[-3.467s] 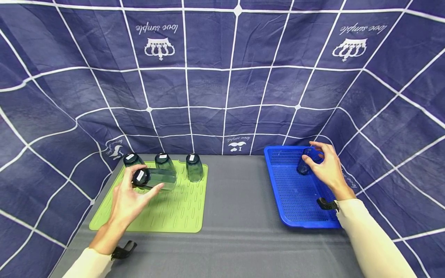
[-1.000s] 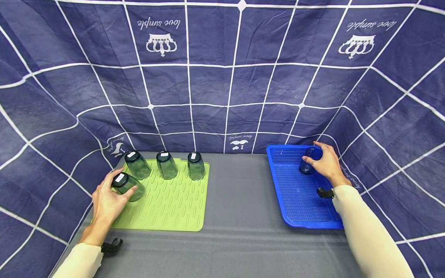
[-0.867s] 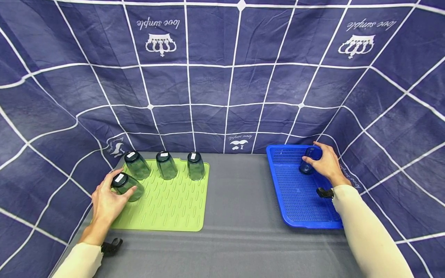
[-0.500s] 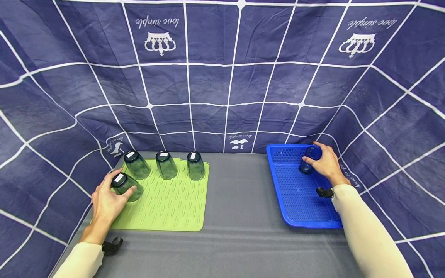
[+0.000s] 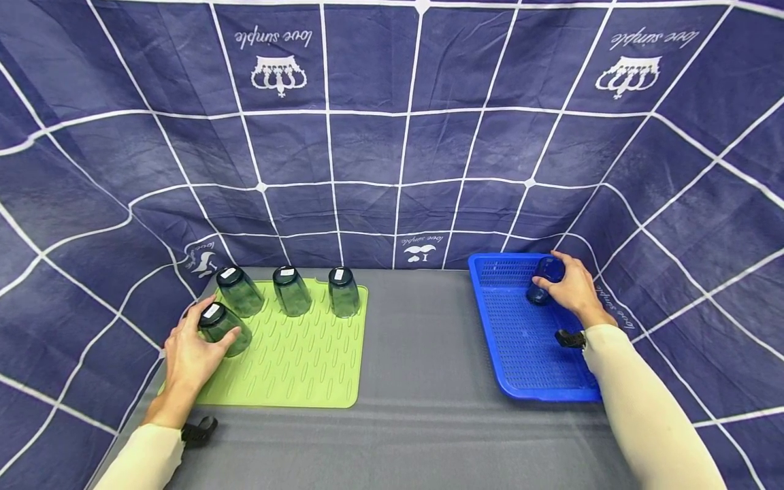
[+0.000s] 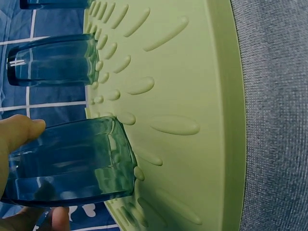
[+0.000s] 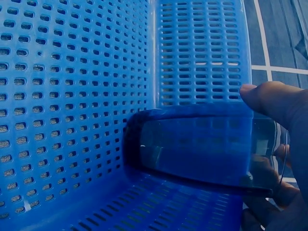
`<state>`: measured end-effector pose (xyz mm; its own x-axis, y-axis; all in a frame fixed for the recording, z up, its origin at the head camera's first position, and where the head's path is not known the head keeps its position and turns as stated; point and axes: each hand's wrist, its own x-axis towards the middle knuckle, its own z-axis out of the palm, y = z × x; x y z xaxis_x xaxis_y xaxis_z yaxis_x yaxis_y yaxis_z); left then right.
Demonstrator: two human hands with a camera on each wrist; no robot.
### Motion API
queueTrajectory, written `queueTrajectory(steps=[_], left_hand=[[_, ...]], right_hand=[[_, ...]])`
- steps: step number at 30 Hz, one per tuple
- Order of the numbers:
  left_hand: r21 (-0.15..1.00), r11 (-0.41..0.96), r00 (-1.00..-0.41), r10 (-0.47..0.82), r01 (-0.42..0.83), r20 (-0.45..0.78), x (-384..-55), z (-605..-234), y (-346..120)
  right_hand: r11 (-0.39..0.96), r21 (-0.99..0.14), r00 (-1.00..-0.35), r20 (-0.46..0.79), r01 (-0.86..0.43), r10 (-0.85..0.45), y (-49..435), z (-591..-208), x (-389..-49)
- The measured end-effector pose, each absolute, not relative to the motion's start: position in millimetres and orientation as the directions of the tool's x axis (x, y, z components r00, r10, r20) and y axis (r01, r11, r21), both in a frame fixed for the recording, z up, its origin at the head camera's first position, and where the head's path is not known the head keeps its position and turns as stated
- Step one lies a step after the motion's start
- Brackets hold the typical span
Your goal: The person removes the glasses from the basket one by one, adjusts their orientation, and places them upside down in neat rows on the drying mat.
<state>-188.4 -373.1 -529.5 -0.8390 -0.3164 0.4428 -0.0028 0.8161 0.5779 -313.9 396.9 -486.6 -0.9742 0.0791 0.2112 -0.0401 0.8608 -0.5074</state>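
My left hand point(image 5: 192, 350) grips a dark tinted drinking glass point(image 6: 72, 159) near its base, thumb on one side and fingers on the other. This glass stands upside down, its rim on the left part of a green ridged drying mat point(image 5: 300, 367). Behind it, three more upturned glasses line the mat's far edge: a left one point(image 5: 241, 292), a middle one point(image 5: 292, 292) and a right one point(image 5: 344, 294). On the right, my right hand point(image 5: 576, 289) holds another glass point(image 7: 197, 149) near its rim; that one stands upright in the back right corner of a blue plastic basket point(image 5: 520, 393).
A grey cloth point(image 5: 419, 340) covers the table between mat and basket. Blue curtain point(image 5: 373, 150) with white grid lines hangs close behind and along both sides. The basket's perforated walls rise around the right-hand glass.
My left hand has brought its glass from a sideways tilt over the mat to upside down at the mat's left. In the last second both hands have stayed nearly still.
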Motion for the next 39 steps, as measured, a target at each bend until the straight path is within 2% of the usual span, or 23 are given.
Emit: queueTrajectory(steps=[10, 23, 39], left_hand=[[0.577, 0.817, -0.853, -0.301, 0.0, 0.426, -190, -531, -375], [0.579, 0.816, -0.863, -0.296, -0.006, 0.409, -188, -529, -375], [0.584, 0.811, -0.864, -0.309, -0.021, 0.398, -187, -530, -375]], right_hand=[[0.853, -0.521, -0.972, 0.209, -0.02, 0.104, 398, -488, -314], [0.876, -0.483, -0.971, 0.206, 0.005, 0.119, 400, -486, -312], [0.876, -0.481, -0.959, 0.263, -0.036, 0.105, 395, -484, -305]])
